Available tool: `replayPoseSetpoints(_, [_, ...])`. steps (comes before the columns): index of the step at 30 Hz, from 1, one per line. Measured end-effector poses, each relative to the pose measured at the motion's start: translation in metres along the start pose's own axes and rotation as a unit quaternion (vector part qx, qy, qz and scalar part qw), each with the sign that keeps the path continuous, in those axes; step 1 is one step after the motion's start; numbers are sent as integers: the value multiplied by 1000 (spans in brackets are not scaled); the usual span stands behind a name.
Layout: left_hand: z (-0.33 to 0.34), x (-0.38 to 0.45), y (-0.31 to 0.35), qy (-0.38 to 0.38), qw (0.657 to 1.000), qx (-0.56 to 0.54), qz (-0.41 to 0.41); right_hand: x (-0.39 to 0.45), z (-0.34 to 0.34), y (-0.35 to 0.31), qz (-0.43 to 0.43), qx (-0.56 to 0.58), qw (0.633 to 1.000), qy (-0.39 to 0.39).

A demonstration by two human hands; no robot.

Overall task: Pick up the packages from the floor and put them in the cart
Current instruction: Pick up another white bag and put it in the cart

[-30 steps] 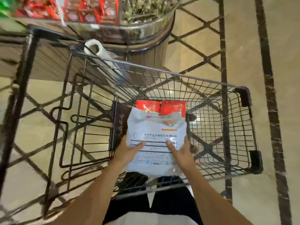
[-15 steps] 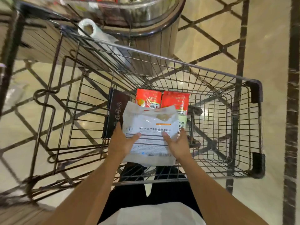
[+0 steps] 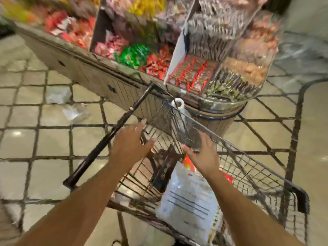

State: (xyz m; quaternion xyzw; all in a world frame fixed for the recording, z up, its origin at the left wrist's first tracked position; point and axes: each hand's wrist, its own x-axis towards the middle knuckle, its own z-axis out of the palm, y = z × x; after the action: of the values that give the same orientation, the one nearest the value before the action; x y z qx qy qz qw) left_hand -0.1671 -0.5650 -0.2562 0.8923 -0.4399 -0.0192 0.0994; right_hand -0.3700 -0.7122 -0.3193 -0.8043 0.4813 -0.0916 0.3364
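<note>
A white package with printed lines (image 3: 188, 203) lies inside the black wire cart (image 3: 266, 176), over red packets (image 3: 225, 176) and a dark one (image 3: 162, 174). My left hand (image 3: 131, 146) and my right hand (image 3: 204, 153) hover above the cart with fingers spread, holding nothing. Two pale packages lie on the tiled floor to the left, one white (image 3: 57, 95), one clear (image 3: 75, 111). The frame is blurred by motion.
A wooden display stand (image 3: 85, 68) full of coloured snack packets stands right behind the cart. A white plastic bag handle (image 3: 178, 103) hangs at the cart's far rim. The cart's black handle bar (image 3: 110, 139) runs diagonally on the left.
Both hands have let go of the white package, which now rests in the cart. The hands rose and opened, and the view swung up and left toward the stand and floor.
</note>
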Motion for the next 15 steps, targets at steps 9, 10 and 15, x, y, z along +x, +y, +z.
replayPoseSetpoints(9, [-176, -8, -224, 156, 981, 70, -94, 34, 4, -288, -266, -111, 957, 25])
replayPoseSetpoints(10, [-192, -14, -254, 163, 977, 85, -111, 32, 13, -318, -287, -127, 949, 36])
replayPoseSetpoints(15, [-255, -51, -388, 183, 961, 103, -182, 18, 65, -448, -338, -175, 923, 54])
